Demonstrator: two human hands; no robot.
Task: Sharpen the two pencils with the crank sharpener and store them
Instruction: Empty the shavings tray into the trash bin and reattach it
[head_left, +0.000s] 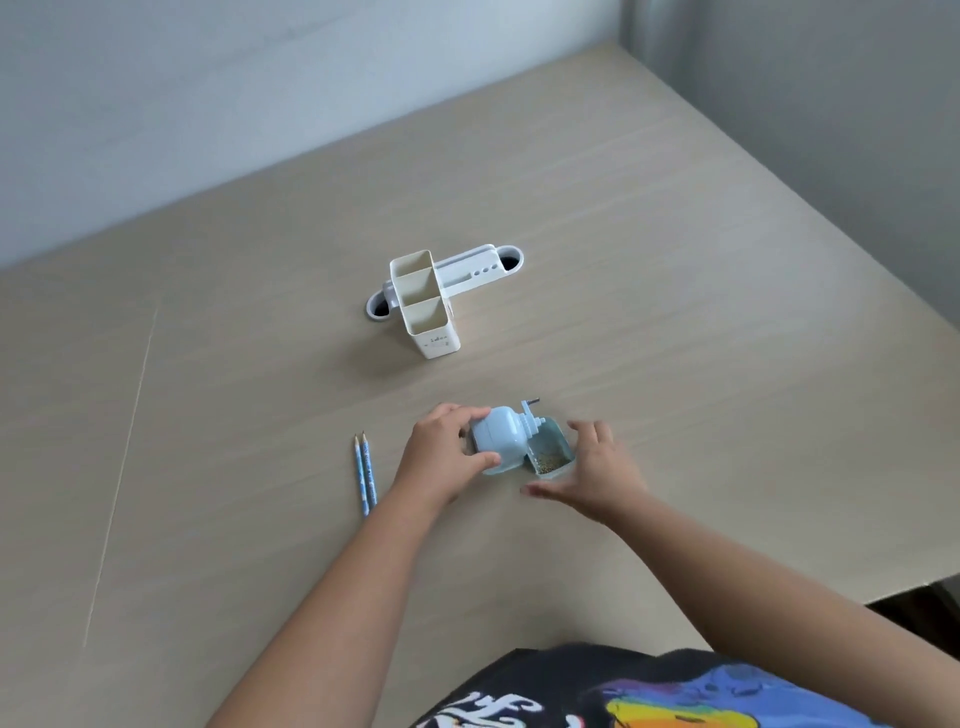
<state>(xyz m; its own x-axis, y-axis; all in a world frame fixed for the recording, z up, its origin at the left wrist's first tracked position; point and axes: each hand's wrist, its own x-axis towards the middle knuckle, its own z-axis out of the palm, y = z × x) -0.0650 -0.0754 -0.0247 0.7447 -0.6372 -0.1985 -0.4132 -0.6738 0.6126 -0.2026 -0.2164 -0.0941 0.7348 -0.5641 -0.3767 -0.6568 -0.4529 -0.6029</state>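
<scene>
A pale blue crank sharpener (500, 436) stands on the wooden desk, its crank handle (530, 408) pointing away from me. My left hand (447, 454) grips its body from the left. A clear shavings drawer (551, 452) with brown shavings inside sticks out of its right side. My right hand (592, 475) curls around that drawer, thumb in front and fingers behind; whether it touches is hard to tell. Two blue pencils (365, 475) lie side by side on the desk to the left of my left hand, tips pointing away from me.
A cream pen holder (423, 304) with two open compartments stands farther back at the desk's middle. Behind it a white cable-slot cover (475, 270) is set into the desk top. The desk edge (904, 592) runs at the right. White walls stand behind.
</scene>
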